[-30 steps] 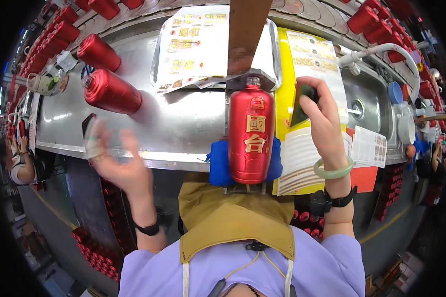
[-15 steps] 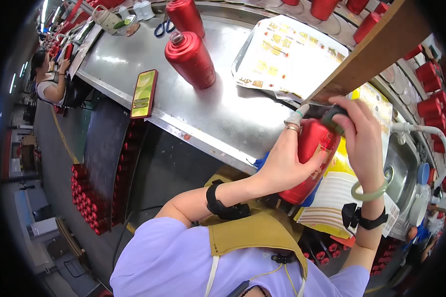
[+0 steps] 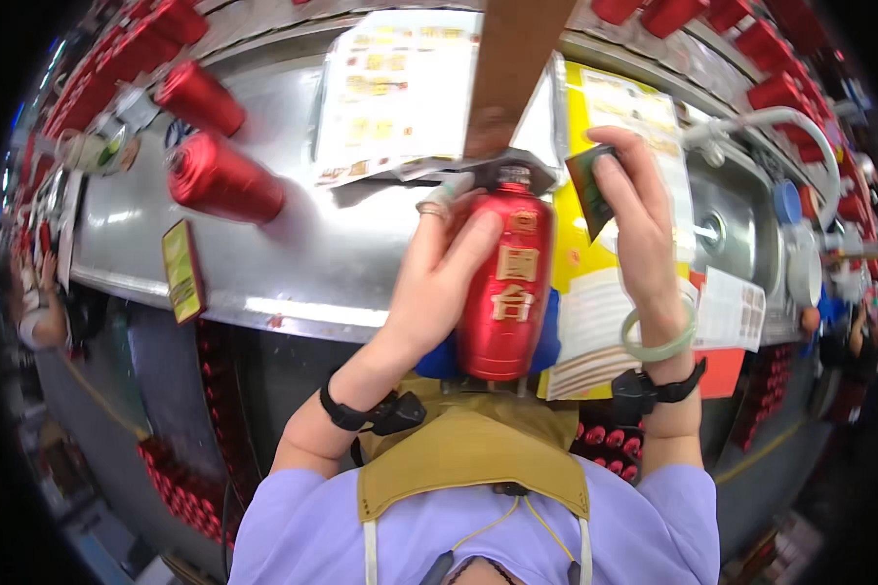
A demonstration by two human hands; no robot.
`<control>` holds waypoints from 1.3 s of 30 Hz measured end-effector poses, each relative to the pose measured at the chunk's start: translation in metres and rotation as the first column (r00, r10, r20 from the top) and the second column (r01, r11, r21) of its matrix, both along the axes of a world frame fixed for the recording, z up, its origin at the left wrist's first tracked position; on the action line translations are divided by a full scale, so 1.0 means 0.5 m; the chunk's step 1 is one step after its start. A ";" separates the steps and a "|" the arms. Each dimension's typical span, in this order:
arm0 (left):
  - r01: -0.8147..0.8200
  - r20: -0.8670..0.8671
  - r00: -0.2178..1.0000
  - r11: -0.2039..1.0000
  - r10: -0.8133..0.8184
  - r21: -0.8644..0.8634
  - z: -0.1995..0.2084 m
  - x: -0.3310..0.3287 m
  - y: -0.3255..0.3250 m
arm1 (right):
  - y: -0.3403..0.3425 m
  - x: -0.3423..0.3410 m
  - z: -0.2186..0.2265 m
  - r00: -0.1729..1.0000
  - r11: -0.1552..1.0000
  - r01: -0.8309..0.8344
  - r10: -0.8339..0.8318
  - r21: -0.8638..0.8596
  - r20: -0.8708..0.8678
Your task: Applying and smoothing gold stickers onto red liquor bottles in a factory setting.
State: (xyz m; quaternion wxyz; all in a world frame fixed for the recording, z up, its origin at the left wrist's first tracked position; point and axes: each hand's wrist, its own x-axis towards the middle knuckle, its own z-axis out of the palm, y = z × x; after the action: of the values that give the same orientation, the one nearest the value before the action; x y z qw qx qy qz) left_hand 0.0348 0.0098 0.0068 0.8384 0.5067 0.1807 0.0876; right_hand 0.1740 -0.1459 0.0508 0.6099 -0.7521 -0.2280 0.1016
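Red ceramic bottle (image 3: 505, 292) upright at near edge of steel surface (image 3: 341, 263), seated in blue holder (image 3: 548, 341); contents not visible. Left hand (image 3: 437, 273) wrapped partly around bottle's left side, fingers curled against body, fingertip near neck. Right hand (image 3: 626, 210) raised right of bottle, closed on small dark-green card-like object (image 3: 587, 185), kind unclear. Two red bottles (image 3: 226, 180) lying on surface far left. Yellow-green phone (image 3: 181, 283) flat at left edge. Printed sheets (image 3: 395, 97) far centre.
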 end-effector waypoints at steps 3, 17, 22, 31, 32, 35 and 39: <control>-0.037 -0.109 0.994 0.999 0.033 -0.032 0.006 0.013 0.008 | -0.008 -0.043 -0.025 0.900 0.987 -0.027 0.094 0.162 -0.427; 0.017 -0.010 1.000 0.987 -0.016 0.158 -0.010 0.033 -0.003 | 0.012 -0.088 -0.075 0.894 0.988 -0.023 0.088 0.150 -0.440; 0.048 -0.014 0.999 0.995 -0.047 0.091 -0.008 0.025 0.003 | 0.007 -0.073 -0.078 0.901 0.992 -0.060 0.103 0.114 -0.422; 0.140 0.019 0.990 0.990 -0.139 -0.030 -0.007 -0.049 0.006 | -0.042 -0.077 -0.044 0.953 0.991 -0.125 0.109 -0.040 -0.281; 0.148 0.033 0.989 0.989 -0.147 -0.031 -0.007 -0.055 0.006 | -0.046 -0.091 -0.046 0.949 0.991 -0.127 0.107 -0.049 -0.297; 0.178 0.025 0.983 0.981 -0.180 0.075 -0.007 -0.066 0.004 | -0.051 -0.130 -0.059 0.931 0.986 -0.163 0.142 -0.035 -0.336; 0.176 0.036 0.983 0.983 -0.178 0.056 -0.007 -0.069 0.003 | -0.062 -0.142 -0.056 0.944 0.979 -0.193 0.168 -0.060 -0.285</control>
State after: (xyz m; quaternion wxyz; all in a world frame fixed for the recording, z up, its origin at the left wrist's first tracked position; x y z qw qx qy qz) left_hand 0.0004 0.0114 0.0035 0.8328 0.5407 0.1152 0.0277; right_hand 0.1032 -0.1767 0.0228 0.5906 -0.7322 -0.2034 0.2716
